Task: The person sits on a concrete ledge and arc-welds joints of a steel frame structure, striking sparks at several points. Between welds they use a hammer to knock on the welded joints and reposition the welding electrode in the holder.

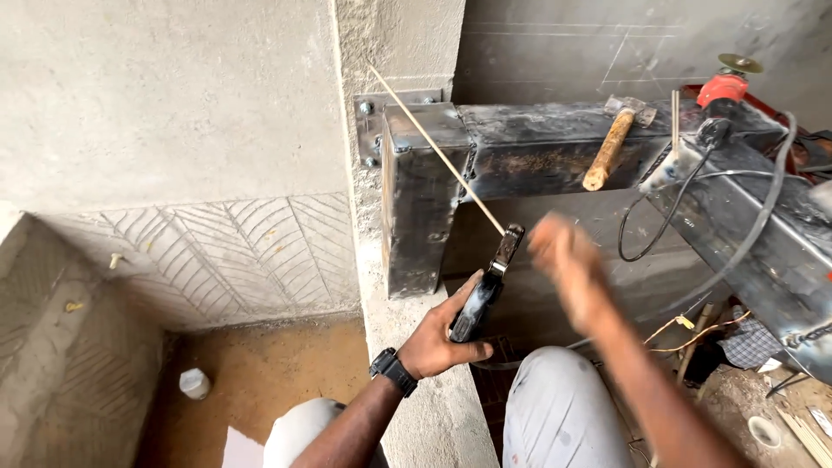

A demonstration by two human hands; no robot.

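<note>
Blackened steel is filling the middle of the view: a dark welded box-section steel frame (pixel 520 147) is standing bolted to the grey rough concrete wall (pixel 173 113) through a small plate. The left hand (pixel 446 338), wearing a black wristwatch (pixel 394 371), is wrapping its fingers (pixel 472 351) tightly around the black welding electrode holder (pixel 485 290), just below the frame's upright leg. A long thin pale welding rod (pixel 438 149) is sitting clamped in the holder's tip and slanting up to the left across the frame's corner. The right hand (pixel 563 260) is hovering just beside the holder's tip, blurred, so I cannot tell how its fingers are set. A wooden-handled steel hammer (pixel 611 143) is lying on top of the frame, near a red angle grinder (pixel 724 87) and looping black cables (pixel 685 195).
</note>
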